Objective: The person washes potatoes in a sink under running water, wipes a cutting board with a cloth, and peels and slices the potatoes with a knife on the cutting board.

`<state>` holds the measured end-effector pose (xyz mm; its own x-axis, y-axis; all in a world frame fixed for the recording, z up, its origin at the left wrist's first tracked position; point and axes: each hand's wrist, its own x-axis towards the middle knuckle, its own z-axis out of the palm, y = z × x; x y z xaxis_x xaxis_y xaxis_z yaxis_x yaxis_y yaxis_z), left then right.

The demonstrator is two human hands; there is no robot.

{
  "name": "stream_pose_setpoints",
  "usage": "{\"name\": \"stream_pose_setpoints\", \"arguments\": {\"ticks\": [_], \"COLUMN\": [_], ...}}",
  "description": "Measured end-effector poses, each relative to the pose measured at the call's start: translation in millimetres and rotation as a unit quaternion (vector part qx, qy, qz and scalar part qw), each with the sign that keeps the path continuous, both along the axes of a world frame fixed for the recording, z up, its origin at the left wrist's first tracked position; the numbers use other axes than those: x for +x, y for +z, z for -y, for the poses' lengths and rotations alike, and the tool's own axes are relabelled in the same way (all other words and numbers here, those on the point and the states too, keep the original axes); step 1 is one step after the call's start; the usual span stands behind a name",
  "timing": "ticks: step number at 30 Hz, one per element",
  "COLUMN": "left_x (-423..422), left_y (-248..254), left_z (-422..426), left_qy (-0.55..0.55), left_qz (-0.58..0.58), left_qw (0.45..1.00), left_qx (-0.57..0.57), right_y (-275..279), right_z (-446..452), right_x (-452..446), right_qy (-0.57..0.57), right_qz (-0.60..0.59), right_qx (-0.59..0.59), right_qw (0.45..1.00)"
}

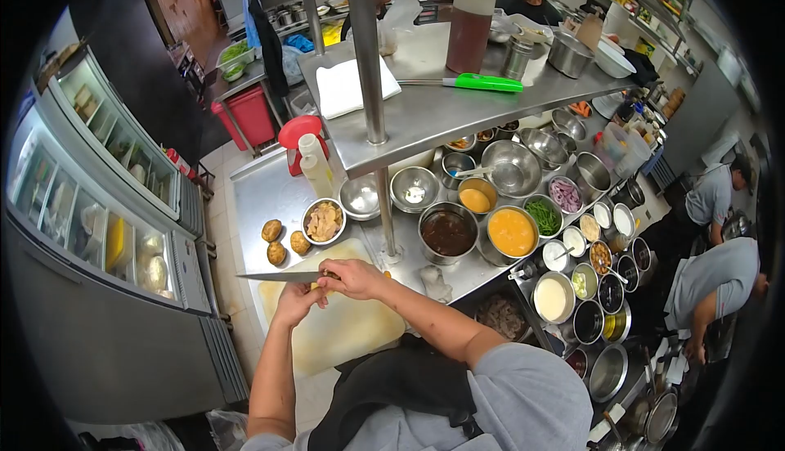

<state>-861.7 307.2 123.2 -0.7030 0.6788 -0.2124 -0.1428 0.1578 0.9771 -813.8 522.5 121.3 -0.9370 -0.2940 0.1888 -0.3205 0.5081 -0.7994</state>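
Note:
My right hand (356, 279) is closed around a knife (282, 276), its long blade pointing left across the top of the cutting board (347, 328). Just below the blade, my left hand (298, 302) is closed at the fingertips, close against the right one. A small yellowish piece of food (318, 288) shows between the two hands, partly hidden by the fingers. Three brown, potato-like items (276, 252) lie on the steel counter beyond the blade. Near them stands a metal bowl (307, 237) of pale brown chunks.
A steel post (383, 206) rises beyond my right hand, under a raised shelf (425, 124). Pots of orange sauce (513, 232) and dark sauce (447, 233) stand to the right. A crumpled cloth (436, 284) lies by the board. Co-workers (715, 283) stand at far right.

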Motion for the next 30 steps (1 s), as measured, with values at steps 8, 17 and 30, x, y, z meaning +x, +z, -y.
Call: {"name": "stream_pose_setpoints", "arguments": {"ticks": [8, 17, 30], "left_x": [8, 10, 32], "left_y": [5, -21, -60], "left_z": [1, 12, 37], "left_qy": [0.051, 0.057, 0.196], "left_qz": [-0.004, 0.010, 0.082], "left_qw": [0.998, 0.998, 0.966], "left_qx": [0.030, 0.001, 0.148], "right_y": [-2, -28, -67], "right_z": [6, 12, 11], "right_x": [7, -6, -13], "right_qy": [-0.018, -0.048, -0.157], "right_qz": [0.011, 0.056, 0.248], "right_qx": [-0.002, -0.058, -0.005], "right_qw": [1.000, 0.996, 0.956]}}
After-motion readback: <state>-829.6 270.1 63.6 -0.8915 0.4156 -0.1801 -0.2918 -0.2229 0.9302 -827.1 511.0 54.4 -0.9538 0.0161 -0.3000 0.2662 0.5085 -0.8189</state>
